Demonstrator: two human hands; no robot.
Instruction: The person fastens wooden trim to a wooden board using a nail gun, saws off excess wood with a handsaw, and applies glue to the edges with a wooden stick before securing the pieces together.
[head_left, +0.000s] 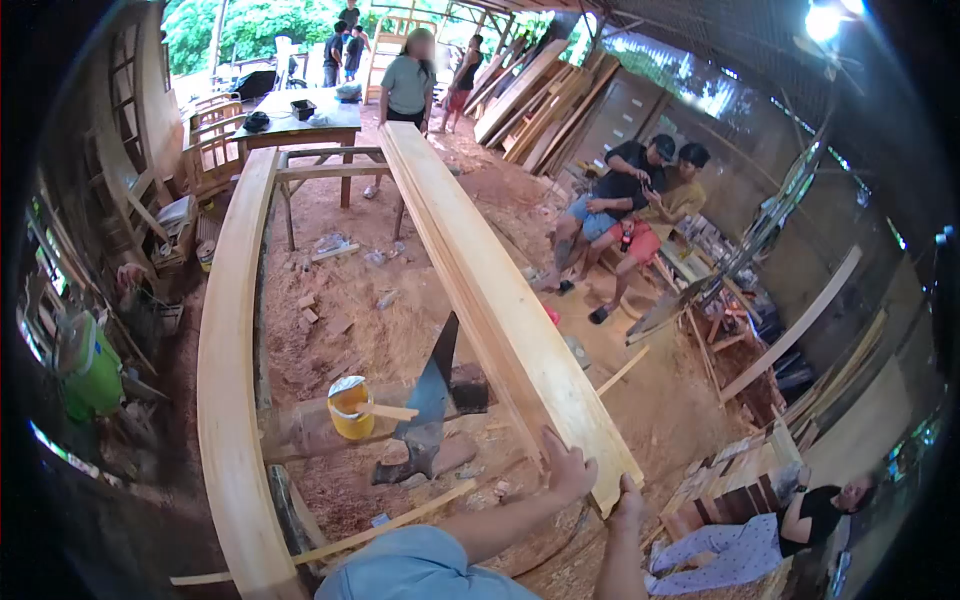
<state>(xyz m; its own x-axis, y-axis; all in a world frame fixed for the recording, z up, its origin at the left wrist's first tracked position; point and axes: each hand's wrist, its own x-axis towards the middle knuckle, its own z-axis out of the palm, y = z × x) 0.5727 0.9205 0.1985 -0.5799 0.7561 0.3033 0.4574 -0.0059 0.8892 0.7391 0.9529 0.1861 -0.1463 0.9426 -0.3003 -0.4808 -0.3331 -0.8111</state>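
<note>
A stack of long pale planks (480,270) runs from the far trestle down to my body. My left hand (568,470) lies on the left edge of the near end, fingers against the wood. My right hand (627,500) grips the near right corner of the top plank, thumb on top, its other fingers hidden below. Another long plank (228,350) lies to the left, parallel to the stack. Between them on the ground are a handsaw (430,395) and a yellow bucket (351,408) with a wood stick in it.
A person stands at the far end of the planks beside a table (300,122). Two people sit at the right, and another reclines at the lower right. Boards (540,100) lean at the back. A thin wood strip (430,508) crosses near my legs.
</note>
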